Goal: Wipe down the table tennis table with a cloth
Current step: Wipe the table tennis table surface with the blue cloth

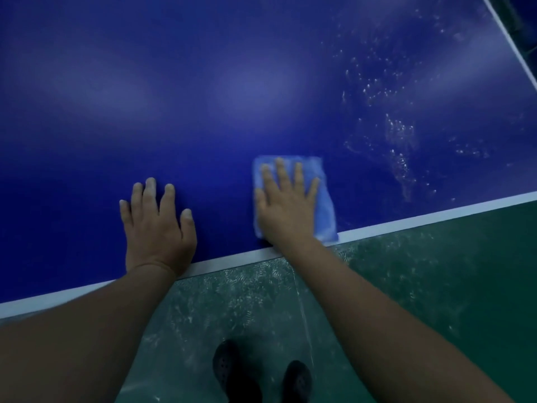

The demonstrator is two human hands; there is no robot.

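The blue table tennis table (203, 97) fills the upper part of the view, with a white line along its near edge. A folded light blue cloth (325, 205) lies flat on the table beside that edge. My right hand (286, 205) presses on the cloth with straight, spread fingers. My left hand (158, 225) rests flat on the bare table surface to the left of the cloth, holding nothing. Wet streaks and droplets (398, 141) cover the table to the right of the cloth.
A white line (511, 45) marks the table's right edge at the top right. Below the near edge lies a green floor (436, 271) with pale scuff marks. My two dark shoes (255, 376) stand on it close to the table.
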